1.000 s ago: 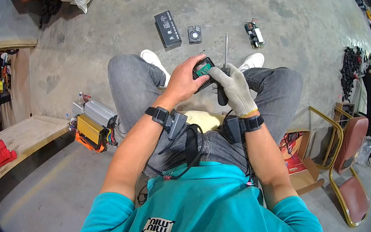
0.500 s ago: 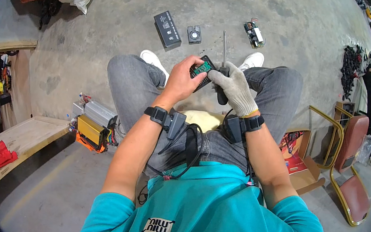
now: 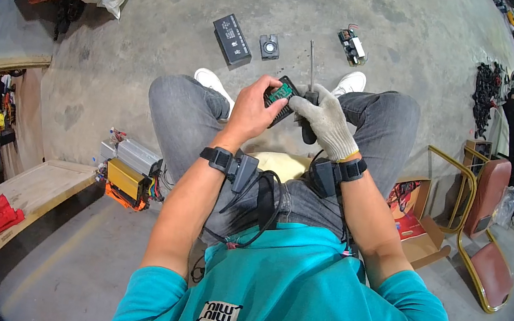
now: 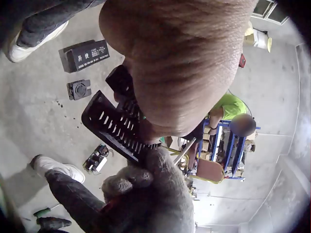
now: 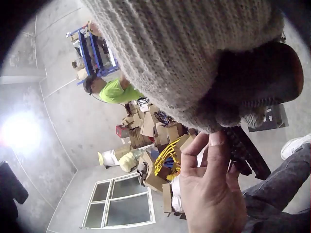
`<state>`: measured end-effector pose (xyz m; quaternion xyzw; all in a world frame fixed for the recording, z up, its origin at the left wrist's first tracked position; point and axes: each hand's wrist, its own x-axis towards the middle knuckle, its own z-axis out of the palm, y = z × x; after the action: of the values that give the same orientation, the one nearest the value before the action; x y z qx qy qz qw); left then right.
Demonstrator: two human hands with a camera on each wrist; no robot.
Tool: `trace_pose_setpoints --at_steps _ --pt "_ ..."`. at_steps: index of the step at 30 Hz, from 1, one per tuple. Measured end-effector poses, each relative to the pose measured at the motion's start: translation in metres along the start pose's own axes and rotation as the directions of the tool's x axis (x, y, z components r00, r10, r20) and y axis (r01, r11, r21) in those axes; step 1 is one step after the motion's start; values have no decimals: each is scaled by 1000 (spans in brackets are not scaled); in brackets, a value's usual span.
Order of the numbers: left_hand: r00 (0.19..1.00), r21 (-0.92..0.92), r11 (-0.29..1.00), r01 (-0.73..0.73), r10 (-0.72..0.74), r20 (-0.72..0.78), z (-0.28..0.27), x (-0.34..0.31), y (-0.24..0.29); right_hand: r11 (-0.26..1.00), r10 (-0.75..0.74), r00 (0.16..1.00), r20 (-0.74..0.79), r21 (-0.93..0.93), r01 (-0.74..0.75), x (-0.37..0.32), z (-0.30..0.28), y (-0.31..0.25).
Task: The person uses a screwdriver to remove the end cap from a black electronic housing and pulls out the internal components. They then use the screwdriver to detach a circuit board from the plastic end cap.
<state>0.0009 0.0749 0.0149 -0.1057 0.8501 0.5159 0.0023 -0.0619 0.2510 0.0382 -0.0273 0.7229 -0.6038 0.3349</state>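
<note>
In the head view my bare left hand [image 3: 252, 108] grips a black slotted plastic housing [image 4: 114, 127] between thumb and fingers. A small green circuit board [image 3: 282, 92] shows on the housing, partly covered by the left thumb. My right hand [image 3: 330, 128], in a grey knitted glove, holds a screwdriver [image 3: 308, 130] by its black handle, the metal shaft pointing away from me. The gloved thumb and fingertips reach the housing's right edge. In the right wrist view the dark handle [image 5: 272, 73] sticks out from the gloved fist.
On the floor ahead lie a black box [image 3: 232, 41] with white lettering, a small black square part with a round centre [image 3: 269, 48] and an open circuit board assembly [image 3: 353, 48]. A silver and gold device [image 3: 127, 172] sits at left, a chair [image 3: 488, 199] and open carton [image 3: 415, 229] at right.
The housing has turned a little in my left hand, showing more of its slotted face. The gloved thumb has drawn back slightly from the board, and the screwdriver's tip has shifted slightly left and away.
</note>
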Motion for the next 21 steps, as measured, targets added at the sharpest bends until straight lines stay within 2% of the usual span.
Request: trace_pose_setpoints --at_steps 4,6,12,21 --pt "999 12 999 31 -31 20 -2 0 3 999 23 1000 -21 -22 -23 1 -1 -1" --pt "995 33 994 -100 100 -1 0 1 -2 999 19 999 -50 -34 -21 3 -2 3" --pt "986 23 987 -160 161 -30 3 1 -6 1000 -1 999 -51 -11 0 5 -3 7" --pt "991 48 991 -123 125 -45 4 0 -3 1000 -3 998 -57 18 4 5 -1 7"
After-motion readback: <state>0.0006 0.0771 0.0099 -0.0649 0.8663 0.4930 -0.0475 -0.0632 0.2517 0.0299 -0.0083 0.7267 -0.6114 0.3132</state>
